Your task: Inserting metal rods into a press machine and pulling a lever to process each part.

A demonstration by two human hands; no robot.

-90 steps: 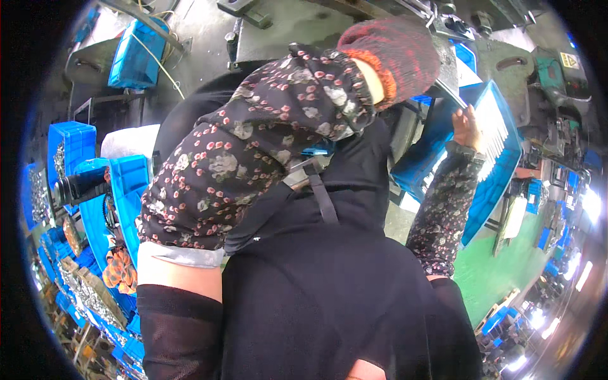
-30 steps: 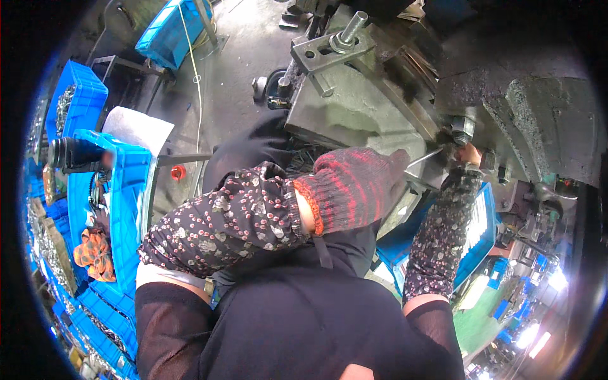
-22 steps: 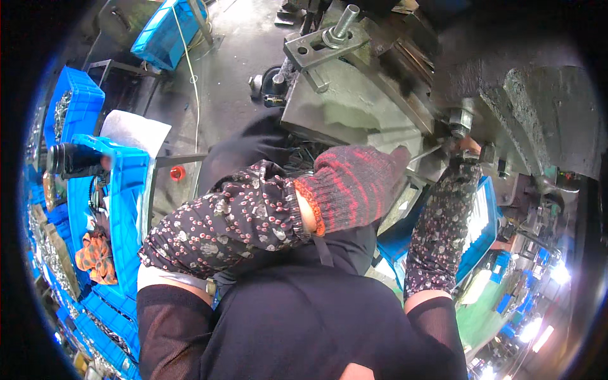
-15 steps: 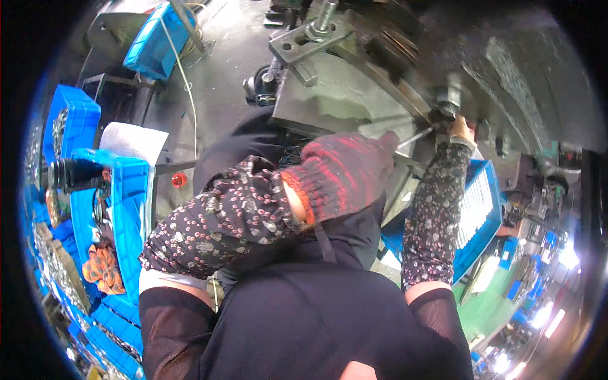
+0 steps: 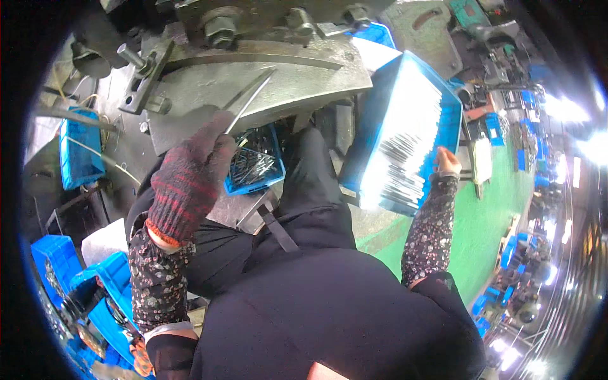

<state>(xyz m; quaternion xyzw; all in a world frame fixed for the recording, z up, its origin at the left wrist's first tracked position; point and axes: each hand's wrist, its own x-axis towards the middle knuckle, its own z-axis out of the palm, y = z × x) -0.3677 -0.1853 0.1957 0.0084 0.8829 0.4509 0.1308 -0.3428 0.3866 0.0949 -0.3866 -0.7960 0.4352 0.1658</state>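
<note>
Beyond the lap, a thin metal rod is gripped by the gloved left hand, its tip extended over the surface, past the front edge. By the large blue bin's rim, the right hand is curled; its grip cannot be told. Farther back, open room is bounded by a large nut.

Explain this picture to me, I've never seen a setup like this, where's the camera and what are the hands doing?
There's no robot: a person wears a wide fisheye camera on their head, looking down, so edges bend and the rim goes dark. The gloved left hand holds a thin metal rod, which reaches over a bare-looking metal plate. The ungloved right hand is at the side of a large blue bin of shiny, slender pieces; whether it grips anything is unclear. A smaller blue bin, below the plate in view, also contains metal pieces.
</note>
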